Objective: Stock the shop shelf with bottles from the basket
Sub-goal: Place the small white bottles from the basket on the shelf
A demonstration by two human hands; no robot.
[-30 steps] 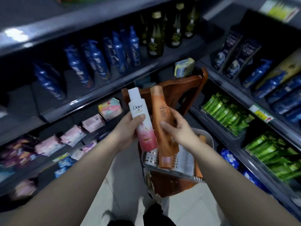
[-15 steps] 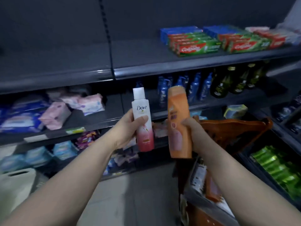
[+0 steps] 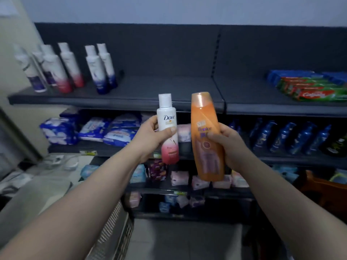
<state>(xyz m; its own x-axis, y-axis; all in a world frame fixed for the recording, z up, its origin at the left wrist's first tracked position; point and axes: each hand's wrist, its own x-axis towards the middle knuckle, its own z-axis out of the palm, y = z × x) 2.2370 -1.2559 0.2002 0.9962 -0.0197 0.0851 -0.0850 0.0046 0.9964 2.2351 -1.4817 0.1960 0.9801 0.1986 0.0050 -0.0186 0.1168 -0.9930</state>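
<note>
Bottles held: two. One pink-and-white Dove bottle (image 3: 167, 128) is gripped around its middle by the left hand (image 3: 150, 139). One orange bottle (image 3: 205, 136) is gripped likewise by the right hand (image 3: 229, 145). Both are upright, side by side and apart, raised before the top shelf (image 3: 169, 91) and not yet set down.

Stocked: at least six white bottles (image 3: 71, 68) stand at the shelf's far left, two red-based, the others blue or purple. Blur prevents an exact count.

Toothpaste boxes (image 3: 309, 89) occupy the right end. With the basket out of view, remaining stock cannot be judged.
</note>
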